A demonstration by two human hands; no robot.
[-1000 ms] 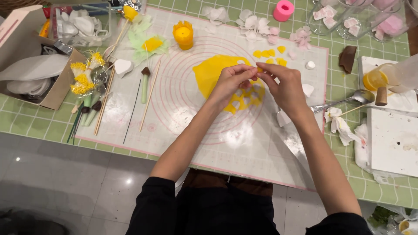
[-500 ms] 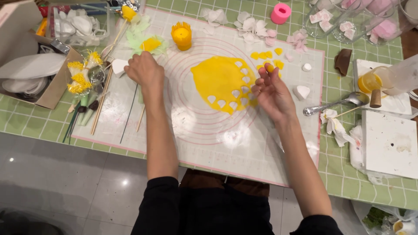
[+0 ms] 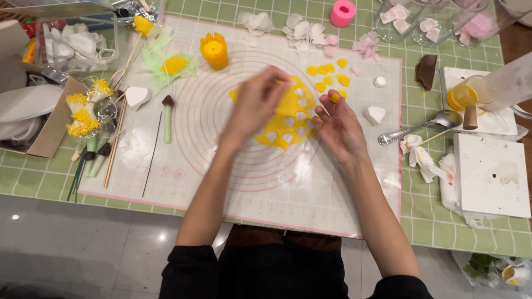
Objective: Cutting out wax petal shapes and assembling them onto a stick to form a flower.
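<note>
Hovering over one yellow sheet (image 3: 288, 119): left hand (image 3: 256, 102), right hand (image 3: 339, 124).

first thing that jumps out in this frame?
The bright yellow rolled sheet, punched with petal-shaped holes, at the centre of the white work mat. Both hands meet over it: the left hand covers its left edge, and the right hand sits at its right edge. Cut yellow petals lie just beyond, towards the pink mould.
</note>
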